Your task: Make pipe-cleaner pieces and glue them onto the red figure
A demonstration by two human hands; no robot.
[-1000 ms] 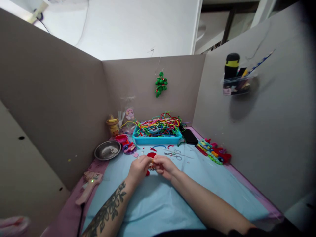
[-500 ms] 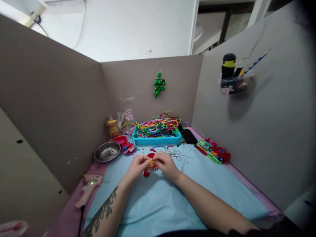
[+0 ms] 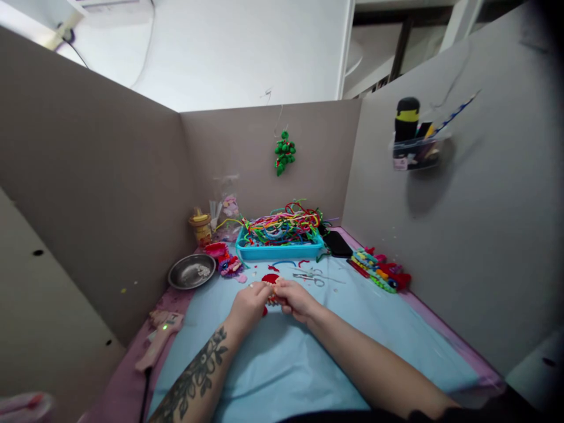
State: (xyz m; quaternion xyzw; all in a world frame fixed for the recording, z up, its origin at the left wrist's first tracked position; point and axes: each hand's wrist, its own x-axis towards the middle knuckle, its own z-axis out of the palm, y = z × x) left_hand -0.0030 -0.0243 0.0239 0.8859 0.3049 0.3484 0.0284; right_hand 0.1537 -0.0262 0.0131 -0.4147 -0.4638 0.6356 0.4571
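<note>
A small craft piece (image 3: 270, 278), which looks made of fuzzy pipe cleaners, is held low over the blue table cover. Its top is a red rounded part, with an orange-and-white ribbed part below and a bit of red at the bottom. My left hand (image 3: 250, 304) is closed on its left side, back of the hand upward. From the right, my right hand (image 3: 297, 298) grips it with thumb and curled fingers. Much of the piece is hidden by my fingers. Just beyond my hands lie scissors (image 3: 311, 278) and short red and blue scraps.
A blue tray (image 3: 279, 253) heaped with colourful pipe cleaners stands at the back, a black phone (image 3: 338, 243) beside it. Finished fuzzy pieces (image 3: 383, 271) lie right. On the left are a metal bowl (image 3: 180, 277) with small white bits and a pink glue gun (image 3: 161, 341). Grey panels enclose the table.
Both hands have shifted from a fingertip pinch at the front to gripping the piece's sides. My left hand has turned palm down. The orange bit between the fingertips is now covered.
</note>
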